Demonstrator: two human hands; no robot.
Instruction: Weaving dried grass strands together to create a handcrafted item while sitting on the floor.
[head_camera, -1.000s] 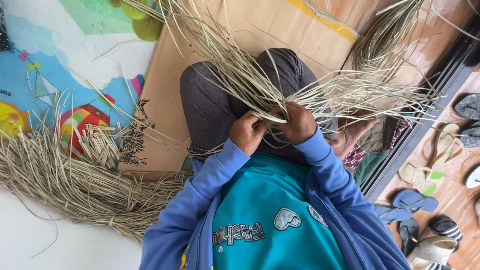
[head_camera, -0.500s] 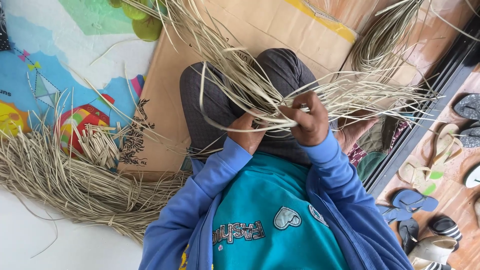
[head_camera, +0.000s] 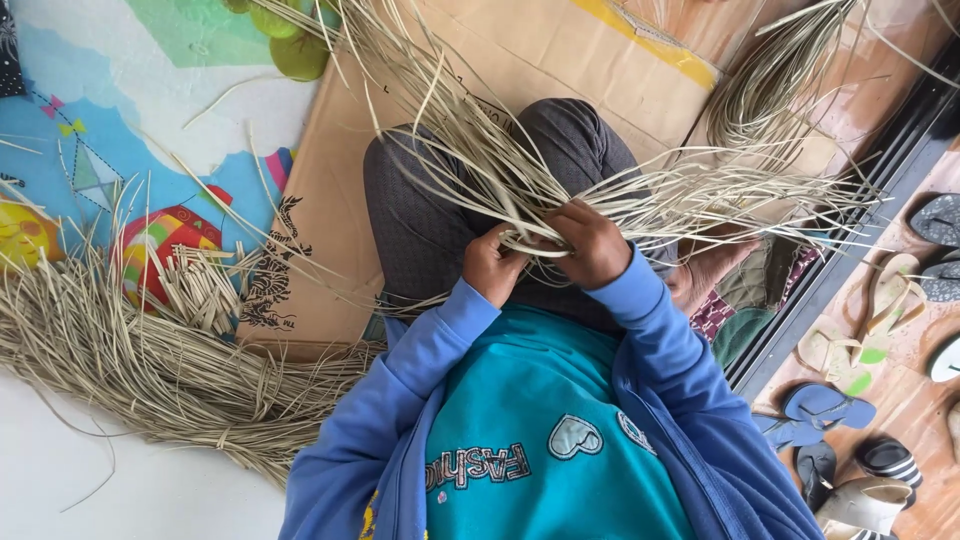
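Sprawling across the floor at left, a big heap of dried grass (head_camera: 130, 370) lies on the colourful play mat (head_camera: 120, 130), beside the flattened cardboard (head_camera: 330, 200) under the person's knees. Over the lap, long pale straw strands (head_camera: 560, 190) fan out both ways. Left hand (head_camera: 492, 265) and right hand (head_camera: 592, 245) sit close together, all fingers clamped tight on those strands. 2 blue sandals (head_camera: 825, 405) wait by the doorway.

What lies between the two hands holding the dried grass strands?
In the head view, a bunched cross of dried grass strands spans the gap between the left hand and right hand, over the dark-trousered lap.
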